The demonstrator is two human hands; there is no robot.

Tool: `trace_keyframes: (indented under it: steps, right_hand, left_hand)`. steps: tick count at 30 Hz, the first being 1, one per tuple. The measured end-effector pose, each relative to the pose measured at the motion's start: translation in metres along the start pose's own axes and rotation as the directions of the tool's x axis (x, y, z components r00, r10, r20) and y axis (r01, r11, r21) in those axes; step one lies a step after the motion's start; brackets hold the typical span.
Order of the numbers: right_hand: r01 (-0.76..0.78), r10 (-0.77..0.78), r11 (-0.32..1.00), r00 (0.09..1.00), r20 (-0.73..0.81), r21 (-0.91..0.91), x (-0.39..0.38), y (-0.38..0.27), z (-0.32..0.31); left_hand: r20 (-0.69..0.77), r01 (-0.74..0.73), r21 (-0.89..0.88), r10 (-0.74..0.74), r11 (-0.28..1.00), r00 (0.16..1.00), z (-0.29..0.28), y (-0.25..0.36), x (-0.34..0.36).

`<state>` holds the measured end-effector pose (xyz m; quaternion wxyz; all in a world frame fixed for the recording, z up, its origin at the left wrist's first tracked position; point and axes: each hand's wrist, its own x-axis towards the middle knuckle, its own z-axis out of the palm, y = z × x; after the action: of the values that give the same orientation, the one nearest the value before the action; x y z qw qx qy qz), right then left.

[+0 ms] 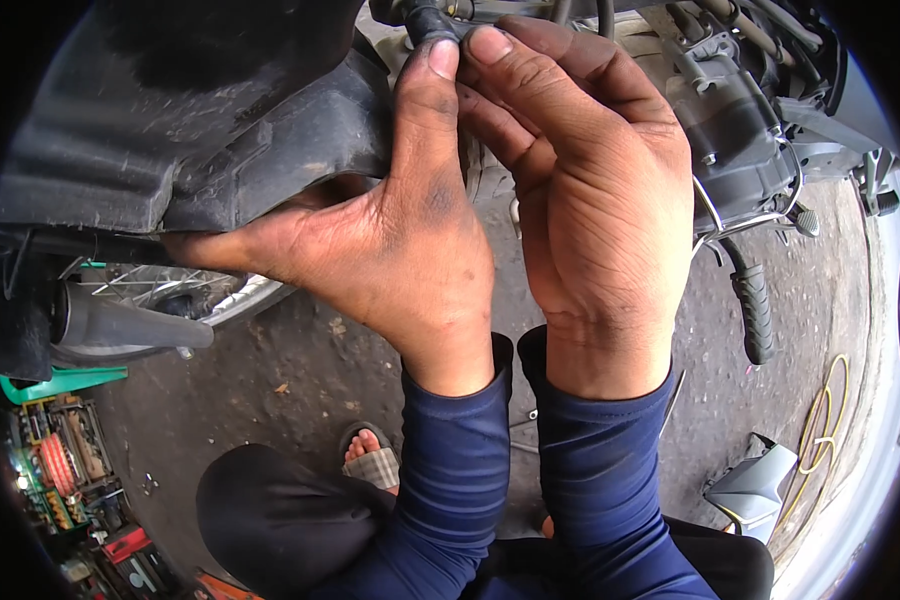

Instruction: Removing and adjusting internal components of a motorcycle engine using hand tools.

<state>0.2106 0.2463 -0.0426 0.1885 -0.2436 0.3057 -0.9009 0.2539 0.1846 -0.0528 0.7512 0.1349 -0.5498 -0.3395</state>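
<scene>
My left hand [400, 230] is spread under a black plastic motorcycle panel [310, 140]. Its thumb reaches up to a dark rubber-like tube end [428, 22], while one finger stretches left along the panel's lower edge; the other fingers are mostly hidden. Beside it, my right hand [610, 190] is closed, thumb and fingers pinching at the same tube end. The two thumb tips nearly meet there. Exactly what lies between the right fingertips is covered by them. Dark smudges mark the left hand.
The motorcycle engine [730, 140] and a ribbed rubber footpeg [755, 315] stand to the right. A spoked wheel [240, 300] is below the panel. Trays of tools [70, 460] lie lower left; a grey plastic part [755, 490] and a yellow cord [820, 440] lie lower right.
</scene>
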Motion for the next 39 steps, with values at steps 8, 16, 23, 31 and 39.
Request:
trace_keyframes:
  steps: [8, 16, 23, 31, 39]
  right_hand:
    - [0.040, -0.050, 0.975, 0.998, -0.042, -0.220, -0.005, -0.003, -0.003]
    - [0.052, -0.063, 0.899, 0.998, -0.011, -0.435, 0.005, -0.013, -0.006]
    - [0.219, -0.227, -0.041, 0.948, 0.222, -0.975, 0.028, -0.026, -0.005]
    - [0.225, -0.312, -0.086, 0.919, 0.240, -0.971, 0.028, -0.010, -0.001]
    - [0.363, -0.267, -0.149, 0.881, 0.391, -0.920, 0.033, -0.023, -0.005]
  left_hand:
    - [-0.007, 0.005, -0.032, -0.005, 0.999, 1.000, -0.002, -0.002, -0.004]
    - [-0.011, 0.024, 0.014, -0.024, 1.000, 1.000, -0.004, -0.002, -0.005]
    - [-0.015, 0.013, 0.021, -0.012, 1.000, 1.000, 0.002, 0.001, -0.002]
    - [0.009, 0.047, 0.039, -0.048, 0.998, 0.999, 0.000, 0.001, -0.005]
    - [0.020, 0.105, 0.282, -0.116, 0.954, 0.993, -0.004, 0.009, -0.003]
